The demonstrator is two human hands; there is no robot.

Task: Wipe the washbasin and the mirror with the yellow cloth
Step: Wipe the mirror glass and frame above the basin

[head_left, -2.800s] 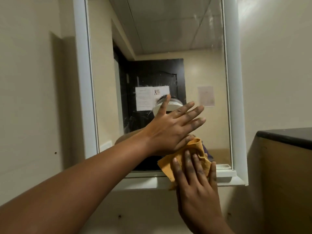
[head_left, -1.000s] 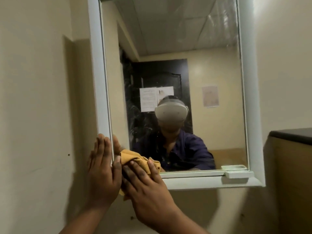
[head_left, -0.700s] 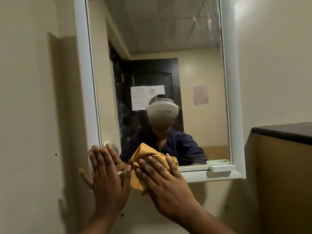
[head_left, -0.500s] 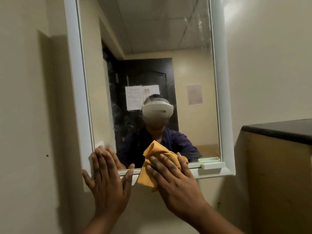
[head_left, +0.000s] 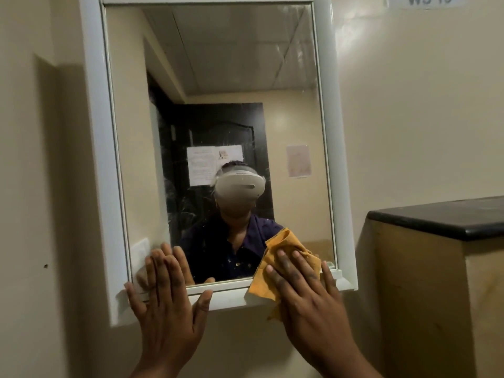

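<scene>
Head cam, the only view here. One mirror (head_left: 218, 118) in a white frame (head_left: 94, 159) hangs on a cream wall (head_left: 409, 105) and fills most of the shot from 9 to 1 o'clock.

Two hands are up. The left hand (head_left: 166, 301) sits at about 7 o'clock, fingers straight and spread, flat against the frame's bottom-left corner with the fingertips up on the glass; it holds nothing. The right hand (head_left: 305, 293) is at 5 o'clock, fingers straight too, pressing the one yellow cloth (head_left: 283, 249) flat against the lower right of the glass. The cloth is bunched up, one corner poking above the fingers and another hanging over the bottom frame edge.

In the glass you get one person in a dark shirt wearing a pale headset, one dark door with two papers on it, plus one more paper on the wall beside it. Smears show on the glass.

At 3 o'clock there's one cabinet (head_left: 422, 296) with a dark top. At 1 o'clock, one label (head_left: 425, 0), cut off by the edge.
</scene>
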